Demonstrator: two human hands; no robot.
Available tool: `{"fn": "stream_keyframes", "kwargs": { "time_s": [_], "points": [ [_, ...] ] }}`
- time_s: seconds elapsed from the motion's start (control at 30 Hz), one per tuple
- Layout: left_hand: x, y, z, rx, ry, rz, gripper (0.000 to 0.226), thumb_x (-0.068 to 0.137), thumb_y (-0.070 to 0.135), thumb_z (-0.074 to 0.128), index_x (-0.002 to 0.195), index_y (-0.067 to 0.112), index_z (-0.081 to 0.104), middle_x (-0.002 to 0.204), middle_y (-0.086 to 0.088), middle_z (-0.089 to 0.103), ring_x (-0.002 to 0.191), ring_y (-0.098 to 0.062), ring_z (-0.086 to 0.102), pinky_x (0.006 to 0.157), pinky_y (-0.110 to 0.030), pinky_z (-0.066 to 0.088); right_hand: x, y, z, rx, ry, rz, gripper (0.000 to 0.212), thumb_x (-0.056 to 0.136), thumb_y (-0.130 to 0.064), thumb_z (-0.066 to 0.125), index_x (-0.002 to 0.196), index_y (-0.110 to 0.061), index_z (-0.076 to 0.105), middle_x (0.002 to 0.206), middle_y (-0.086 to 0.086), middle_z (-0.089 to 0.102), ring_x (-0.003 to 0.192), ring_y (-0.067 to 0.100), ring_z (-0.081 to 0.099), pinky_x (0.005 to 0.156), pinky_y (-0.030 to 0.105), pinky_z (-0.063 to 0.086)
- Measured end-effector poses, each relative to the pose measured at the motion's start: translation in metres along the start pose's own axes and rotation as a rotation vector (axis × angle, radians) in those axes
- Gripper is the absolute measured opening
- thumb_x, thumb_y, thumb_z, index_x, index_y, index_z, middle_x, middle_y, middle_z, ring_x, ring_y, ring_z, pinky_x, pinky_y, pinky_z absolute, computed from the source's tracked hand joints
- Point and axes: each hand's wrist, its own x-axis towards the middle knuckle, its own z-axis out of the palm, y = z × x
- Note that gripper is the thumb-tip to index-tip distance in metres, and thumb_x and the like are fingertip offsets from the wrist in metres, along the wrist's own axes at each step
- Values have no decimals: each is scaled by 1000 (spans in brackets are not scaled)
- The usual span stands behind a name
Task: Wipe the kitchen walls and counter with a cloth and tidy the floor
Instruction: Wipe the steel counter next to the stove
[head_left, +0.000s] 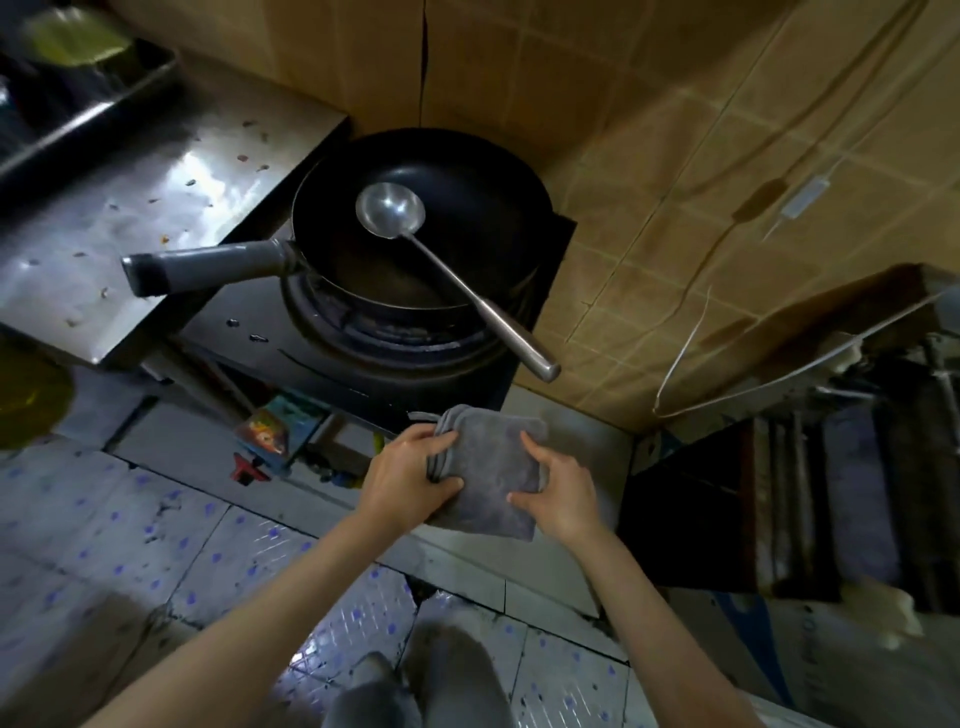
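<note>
Tan tiled walls (649, 171) up ahead and to the right, meeting at a dark corner seam above the stove; steel counter (130, 208) off to the left, flecked with food scraps; tiled floor (156, 519) below. Black wok (467, 249) seated on the burner with a metal ladle (395, 213) lying in it, handle pointing down-right over the rim. Lower, in front of the stove and well short of any wall — folded grey cloth (493, 473), held in the air between both hands, long axis running roughly away from the body. Left hand (410, 478) clamped on the stacked folded edge, thumb on top; right hand (561, 493) gripping the opposite side, fingers curled on top and under. Likely next: a reach up and forward — right wall probably nearer the right hand, counter nearer the left
</note>
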Motion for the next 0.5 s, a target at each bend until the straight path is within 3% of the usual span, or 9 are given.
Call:
{"fn": "stream_keyframes", "kwargs": {
  "time_s": [0.1, 0.27, 0.5],
  "points": [
    [18, -5, -2, -12, 6, -13, 59, 78, 33, 71, 133, 26, 51, 137, 4, 45, 121, -18, 48, 98, -27, 38, 21, -7, -2, -16, 12, 5, 78, 78, -23, 72, 145, -30, 33, 129, 1, 60, 116, 17, 56, 83, 13, 39],
    [42, -12, -1, 6, 6, -86, 60, 79, 33, 70, 135, 27, 49, 136, 3, 45, 121, -19, 47, 97, -29, 40, 59, -11, 5, -153, -14, -25, 74, 80, -30, 66, 145, -35, 31, 123, 4, 63, 110, 27, 59, 87, 29, 48],
    [61, -23, -2, 61, -14, -127, 63, 81, 35, 67, 139, 24, 44, 140, 0, 41, 124, -21, 45, 100, -31, 39, 92, -13, 19, -198, 3, -35, 75, 82, -28, 64, 146, -37, 26, 124, 8, 60, 106, 29, 60, 84, 31, 49]
  ]
}}
